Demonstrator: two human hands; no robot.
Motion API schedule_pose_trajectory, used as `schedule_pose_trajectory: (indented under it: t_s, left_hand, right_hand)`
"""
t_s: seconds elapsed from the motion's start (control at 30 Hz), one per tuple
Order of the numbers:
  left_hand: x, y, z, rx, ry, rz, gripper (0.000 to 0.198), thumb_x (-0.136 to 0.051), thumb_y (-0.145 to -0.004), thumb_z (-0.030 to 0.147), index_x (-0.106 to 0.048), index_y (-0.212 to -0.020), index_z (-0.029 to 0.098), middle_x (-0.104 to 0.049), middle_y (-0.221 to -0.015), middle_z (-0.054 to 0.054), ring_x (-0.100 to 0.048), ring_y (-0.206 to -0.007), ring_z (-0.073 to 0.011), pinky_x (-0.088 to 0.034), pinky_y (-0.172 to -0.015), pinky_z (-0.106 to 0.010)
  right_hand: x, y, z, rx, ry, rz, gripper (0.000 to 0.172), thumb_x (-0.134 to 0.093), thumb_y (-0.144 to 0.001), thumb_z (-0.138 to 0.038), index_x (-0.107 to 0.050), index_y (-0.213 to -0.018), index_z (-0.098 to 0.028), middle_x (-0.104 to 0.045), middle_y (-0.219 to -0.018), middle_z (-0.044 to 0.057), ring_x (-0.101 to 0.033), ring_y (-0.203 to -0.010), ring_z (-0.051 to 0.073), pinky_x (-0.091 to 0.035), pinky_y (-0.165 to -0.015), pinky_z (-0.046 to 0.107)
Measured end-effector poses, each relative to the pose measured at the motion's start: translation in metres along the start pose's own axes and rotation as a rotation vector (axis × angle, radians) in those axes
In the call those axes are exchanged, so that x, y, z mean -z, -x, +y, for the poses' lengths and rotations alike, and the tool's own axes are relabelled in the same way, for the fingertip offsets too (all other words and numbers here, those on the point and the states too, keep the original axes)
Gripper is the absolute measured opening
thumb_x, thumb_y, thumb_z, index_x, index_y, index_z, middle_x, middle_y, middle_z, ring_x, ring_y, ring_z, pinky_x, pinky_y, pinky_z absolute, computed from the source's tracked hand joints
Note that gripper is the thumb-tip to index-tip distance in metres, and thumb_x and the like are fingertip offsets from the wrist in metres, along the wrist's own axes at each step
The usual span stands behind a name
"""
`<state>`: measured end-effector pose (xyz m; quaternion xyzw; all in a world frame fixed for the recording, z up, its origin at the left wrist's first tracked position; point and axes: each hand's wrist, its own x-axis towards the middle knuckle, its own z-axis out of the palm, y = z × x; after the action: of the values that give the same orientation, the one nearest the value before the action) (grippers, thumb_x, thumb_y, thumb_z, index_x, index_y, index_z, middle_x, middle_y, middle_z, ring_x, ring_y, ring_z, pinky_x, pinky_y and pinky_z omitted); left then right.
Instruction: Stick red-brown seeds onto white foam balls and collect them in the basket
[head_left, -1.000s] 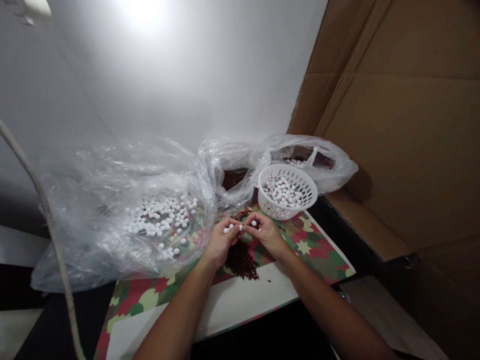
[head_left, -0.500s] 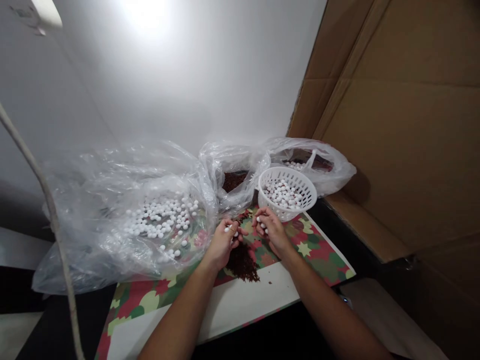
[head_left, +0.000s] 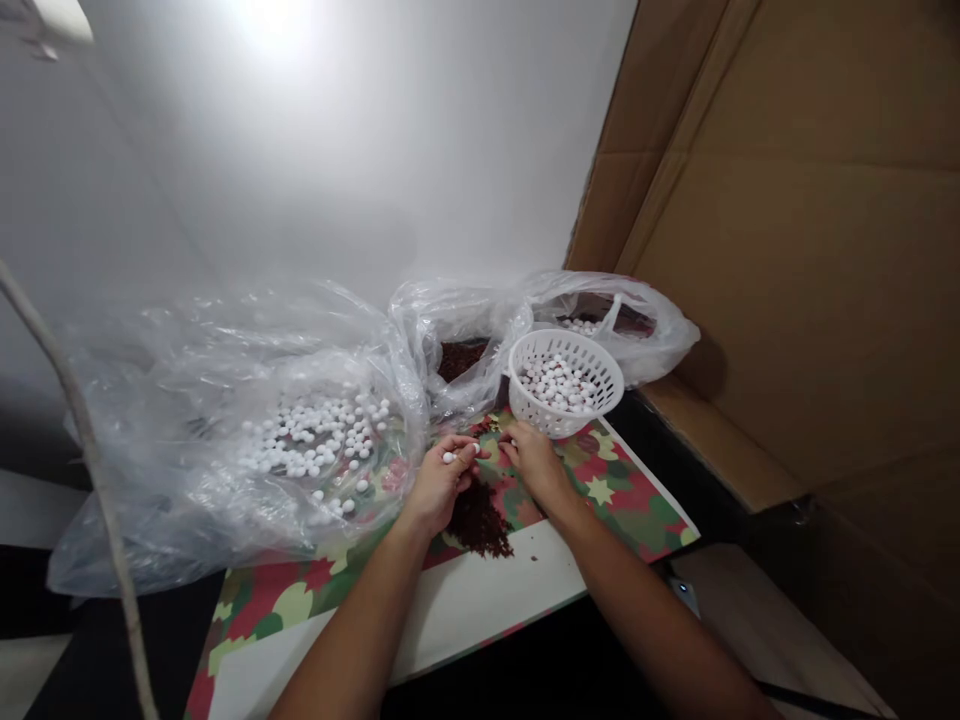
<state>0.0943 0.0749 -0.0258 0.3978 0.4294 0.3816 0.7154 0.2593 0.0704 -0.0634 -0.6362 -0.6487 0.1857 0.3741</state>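
Head view: our left hand [head_left: 439, 487] curled, fingers pinching white balls [head_left: 448, 457]; right hand [head_left: 538, 465] half-curled, can't tell contents. Loose pinch could spill balls into reddish-brown pile [head_left: 481, 525].

Large bag [head_left: 187, 490] glossy, thin plastic; basket [head_left: 546, 418] smooth plastic; cardboard [head_left: 810, 260] matt; balls [head_left: 315, 430] smooth, perhaps plastic

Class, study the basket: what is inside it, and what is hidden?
The basket holds many white balls, with some reddish-brown showing between them. They cover the bottom, so anything lying underneath cannot be seen.
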Motion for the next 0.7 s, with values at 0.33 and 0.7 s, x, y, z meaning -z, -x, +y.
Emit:
schedule_pose_trajectory:
  t_s: [0.33,0.7]
  left_hand:
    - [0.002,-0.004,-0.003,-0.084,0.071,0.013,0.038,-0.079,-0.06,0.035,-0.056,-0.079,0.011,-0.054,-0.066,0.001,-0.049,-0.056,-0.0044,-0.029,-0.047,-0.016]
    - [0.002,-0.005,-0.008,-0.142,-0.079,0.036,0.031,-0.074,-0.066,0.034,-0.057,-0.081,0.013,-0.055,-0.069,0.0,-0.047,-0.056,-0.0051,-0.03,-0.05,-0.016]
  right_hand:
    - [0.013,0.007,-0.021,-0.114,-0.71,-0.234,0.035,-0.064,-0.076,-0.045,-0.061,-0.085,-0.011,-0.049,-0.067,-0.001,-0.036,-0.058,0.005,-0.027,-0.053,0.016]
    - [0.015,0.008,-0.025,-0.133,-0.697,-0.251,0.035,-0.063,-0.075,-0.045,-0.06,-0.081,-0.011,-0.05,-0.068,-0.001,-0.038,-0.059,0.005,-0.028,-0.054,0.017]
